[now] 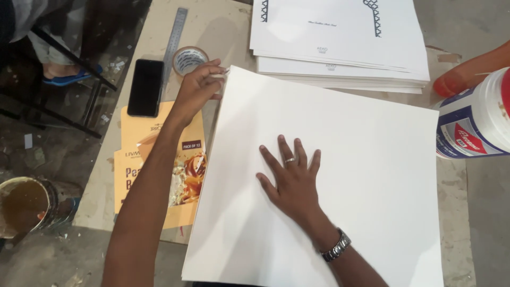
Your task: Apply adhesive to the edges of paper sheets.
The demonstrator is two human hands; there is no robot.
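A large blank white sheet of card (372,159) lies on the worktable in front of me. My right hand (291,178), with a ring and a metal wristwatch, lies flat on the sheet's middle, fingers spread. My left hand (199,87) pinches the sheet's far left corner between fingers and thumb. Just beyond that corner sits a roll of clear tape (189,58).
A stack of printed white sheets (340,48) lies at the back. A black phone (145,86), a steel ruler (175,37) and a flat orange printed carton (138,154) are left of the sheet. A white glue tub (475,122) stands at right. A tin (24,204) stands on the floor.
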